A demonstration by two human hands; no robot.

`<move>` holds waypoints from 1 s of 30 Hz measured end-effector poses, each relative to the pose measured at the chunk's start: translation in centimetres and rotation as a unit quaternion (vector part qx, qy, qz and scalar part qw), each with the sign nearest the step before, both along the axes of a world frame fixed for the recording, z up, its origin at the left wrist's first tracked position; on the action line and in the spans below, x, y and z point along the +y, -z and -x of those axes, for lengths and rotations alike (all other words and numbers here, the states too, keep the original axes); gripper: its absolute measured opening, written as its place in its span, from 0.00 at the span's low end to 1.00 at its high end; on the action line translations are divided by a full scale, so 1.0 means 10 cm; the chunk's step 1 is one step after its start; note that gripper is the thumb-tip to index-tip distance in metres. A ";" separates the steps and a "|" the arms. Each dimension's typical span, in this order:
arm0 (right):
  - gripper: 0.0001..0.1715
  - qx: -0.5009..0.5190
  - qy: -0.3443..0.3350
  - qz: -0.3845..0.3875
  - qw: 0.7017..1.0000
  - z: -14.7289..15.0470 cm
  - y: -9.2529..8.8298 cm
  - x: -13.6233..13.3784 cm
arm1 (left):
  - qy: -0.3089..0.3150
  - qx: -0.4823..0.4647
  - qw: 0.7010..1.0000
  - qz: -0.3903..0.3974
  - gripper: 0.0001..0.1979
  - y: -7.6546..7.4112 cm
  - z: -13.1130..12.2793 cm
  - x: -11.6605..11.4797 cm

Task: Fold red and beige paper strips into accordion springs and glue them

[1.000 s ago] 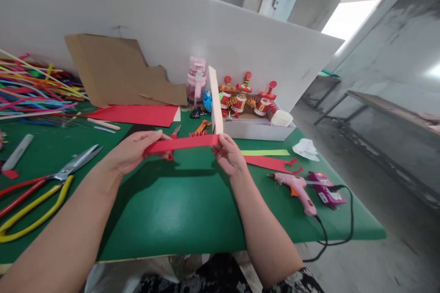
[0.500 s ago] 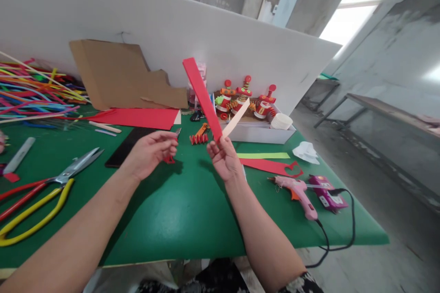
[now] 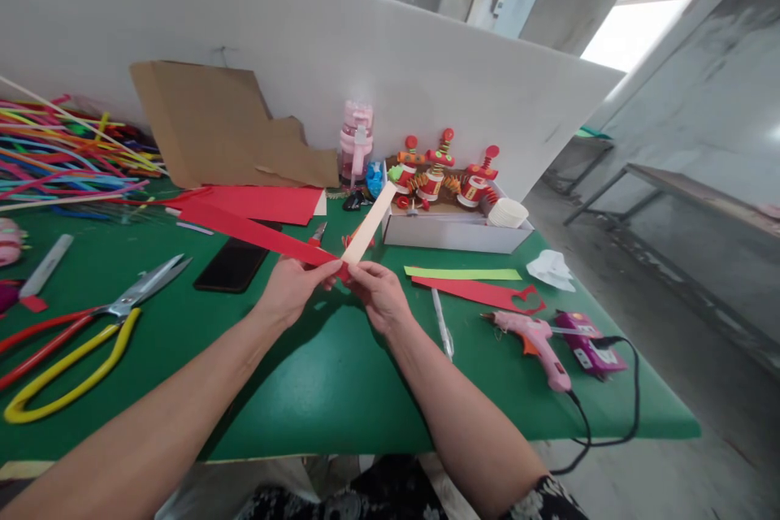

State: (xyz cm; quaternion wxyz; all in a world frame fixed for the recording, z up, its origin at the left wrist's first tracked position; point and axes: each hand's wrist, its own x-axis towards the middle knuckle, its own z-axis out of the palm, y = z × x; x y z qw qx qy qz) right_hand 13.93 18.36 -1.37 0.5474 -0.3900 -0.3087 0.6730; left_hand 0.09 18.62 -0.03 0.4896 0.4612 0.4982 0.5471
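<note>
A long red paper strip [image 3: 259, 232] stretches left from the fingers and crosses a cream paper strip [image 3: 370, 223], which points up and to the right. My left hand [image 3: 291, 289] is closed on the red strip close to the crossing. Small red-handled scissors [image 3: 318, 235] poke out behind that strip by the left fingers; their handles are mostly hidden. My right hand [image 3: 380, 292] pinches both strips where they meet. Beneath the red strip lies a black phone [image 3: 230, 266].
Large scissors [image 3: 131, 296] lie left, near colourful pipe cleaners [image 3: 67, 154]. A white box [image 3: 457, 234] with red figures stands behind. A pink glue gun [image 3: 536, 335] with a cord, a pen [image 3: 443, 325], a green strip [image 3: 461, 273] and a red cutout [image 3: 472, 291] lie right.
The red strip has swung down from upright to pointing left. My left hand has moved right and taken hold of it beside my right hand, which has shifted left and slightly down.
</note>
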 end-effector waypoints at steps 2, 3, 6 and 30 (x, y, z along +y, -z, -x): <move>0.17 -0.013 -0.006 -0.008 1.000 0.00 0.00 0.00 | -0.012 0.005 1.000 0.001 0.13 0.00 -0.02 0.00; 0.17 -0.020 -0.003 -0.016 1.000 0.00 0.00 -0.01 | -0.014 0.003 1.000 0.004 0.13 -0.01 -0.03 -0.01; 0.15 -0.040 0.019 -0.043 0.998 0.00 -0.01 -0.01 | 0.010 -0.016 1.000 0.018 0.14 -0.02 -0.05 -0.02; 0.17 -0.044 0.067 -0.017 0.997 -0.05 0.00 0.07 | 0.051 -0.009 0.996 0.067 0.12 -0.08 -0.04 -0.03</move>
